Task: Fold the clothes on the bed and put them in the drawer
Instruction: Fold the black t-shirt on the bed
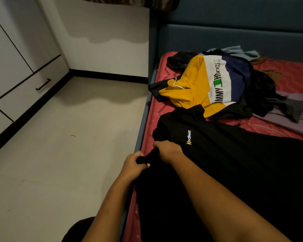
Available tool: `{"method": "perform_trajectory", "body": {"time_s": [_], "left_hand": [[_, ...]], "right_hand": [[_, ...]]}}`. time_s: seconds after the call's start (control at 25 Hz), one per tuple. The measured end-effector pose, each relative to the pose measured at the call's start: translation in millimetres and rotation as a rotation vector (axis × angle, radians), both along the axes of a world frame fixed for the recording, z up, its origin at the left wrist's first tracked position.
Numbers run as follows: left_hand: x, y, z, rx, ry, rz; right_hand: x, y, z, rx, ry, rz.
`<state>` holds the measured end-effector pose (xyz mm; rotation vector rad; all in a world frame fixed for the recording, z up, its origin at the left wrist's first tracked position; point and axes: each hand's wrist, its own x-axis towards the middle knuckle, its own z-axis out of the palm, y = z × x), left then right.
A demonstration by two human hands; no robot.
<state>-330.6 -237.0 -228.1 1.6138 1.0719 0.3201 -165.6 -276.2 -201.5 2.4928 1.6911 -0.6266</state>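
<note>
A black shirt [234, 154] with a small yellow and white chest logo lies spread on the red mattress [290, 75], near its left edge. My left hand [132, 165] pinches a bunched bit of the shirt's sleeve at the bed's edge. My right hand [168, 151] grips the same sleeve a little farther in, beside the logo. Behind it lies a pile of clothes topped by a yellow, white and navy shirt [205, 84]. The drawer [30, 89] with a dark bar handle is shut in the white cabinet on the left.
A purple garment [296, 116] and dark clothes lie at the pile's right. The blue padded headboard [234, 35] backs the bed, and its blue frame [143, 119] runs along the mattress. Pale floor [68, 145] lies between bed and cabinet.
</note>
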Motion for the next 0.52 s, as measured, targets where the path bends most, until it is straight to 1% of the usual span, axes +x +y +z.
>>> {"method": "perform_trajectory", "body": {"time_s": [0.04,0.08,0.12,0.16,0.2,0.24,0.28,0.36,0.44,0.52], "left_hand": [[-7,-1,3,-0.093,-0.109,0.081],[-13,-2,4,-0.17,-0.17,0.195],[-18,-5,4,-0.233,-0.204,0.313],[-20,-8,-1,-0.293,-0.211,0.413],[-22,-15,-6,-0.35,-0.199,0.476],[-23,-22,-11,-0.391,-0.191,0.506],[-24,-32,-12,-0.423,-0.184,0.515],[-23,-55,-10,-0.399,-0.148,0.52],[-23,-81,0,-0.321,-0.081,0.513],[-23,-102,10,-0.264,-0.058,0.492]], "right_hand": [[-1,3,-3,0.119,0.028,-0.022],[-3,3,-6,0.205,0.097,-0.036],[-5,1,-9,0.224,0.196,-0.028],[-8,-5,-13,0.17,0.281,0.006],[-11,-14,-17,0.099,0.303,0.04],[-11,-25,-22,0.077,0.282,0.051],[-9,-39,-24,0.101,0.249,0.038],[2,-71,-24,0.163,0.207,-0.009],[19,-109,-17,0.074,0.17,-0.035],[43,-156,-7,-0.043,0.166,-0.119]]}}
